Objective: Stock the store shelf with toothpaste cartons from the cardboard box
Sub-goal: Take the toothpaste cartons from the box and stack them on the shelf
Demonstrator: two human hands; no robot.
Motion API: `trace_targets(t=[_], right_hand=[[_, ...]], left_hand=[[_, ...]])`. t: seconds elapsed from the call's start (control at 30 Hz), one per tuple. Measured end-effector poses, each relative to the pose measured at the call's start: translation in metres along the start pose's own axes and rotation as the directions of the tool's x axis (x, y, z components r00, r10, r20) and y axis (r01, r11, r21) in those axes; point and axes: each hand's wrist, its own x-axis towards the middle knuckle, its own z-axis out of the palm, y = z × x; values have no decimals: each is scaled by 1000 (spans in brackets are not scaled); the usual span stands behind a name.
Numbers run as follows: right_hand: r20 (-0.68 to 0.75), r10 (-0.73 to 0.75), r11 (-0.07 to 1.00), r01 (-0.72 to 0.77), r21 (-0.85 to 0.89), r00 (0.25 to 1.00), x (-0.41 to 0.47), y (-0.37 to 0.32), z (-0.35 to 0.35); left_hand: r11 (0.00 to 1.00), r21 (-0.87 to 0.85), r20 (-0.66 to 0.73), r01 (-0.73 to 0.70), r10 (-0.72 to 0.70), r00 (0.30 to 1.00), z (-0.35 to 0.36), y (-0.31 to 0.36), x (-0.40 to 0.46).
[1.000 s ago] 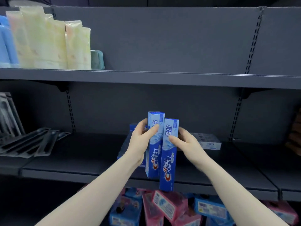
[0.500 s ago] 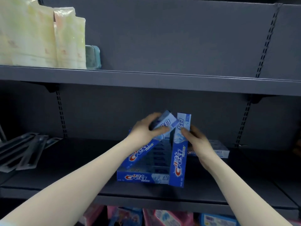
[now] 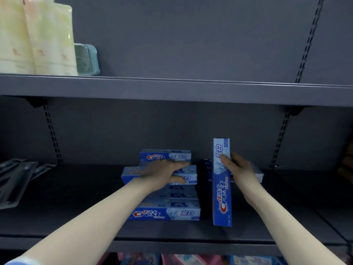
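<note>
My right hand [image 3: 238, 170] grips one blue toothpaste carton [image 3: 222, 186] near its upper half, thumb across the front face. Its long axis runs upright, the logo reading toward the top, its lower end over the dark shelf [image 3: 80, 203]. My left hand [image 3: 166, 172] lies flat, fingers straight, pressing on a carton [image 3: 131, 172] atop the stack [image 3: 168, 212]. Those cartons lie on their sides, long axes running left to right along the shelf, just left of the upright one.
</note>
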Motion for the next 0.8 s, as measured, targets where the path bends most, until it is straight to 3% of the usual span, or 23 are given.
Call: trace_targets(t=[0.33,0.53,0.8], right_hand=[[-17,17,998,-18,-57,1000,11,16,-6],[-15,15,996,-16,-87,1000,21,22,0],[-10,-2,998,1,-70,1000,26,24,15]], left_hand=[[989,138,1,-46,46,999,36,-15,22],[989,128,32,-73,69,997,34,-31,12],[961,250,-203,-117,170,964,26,-93,-46]])
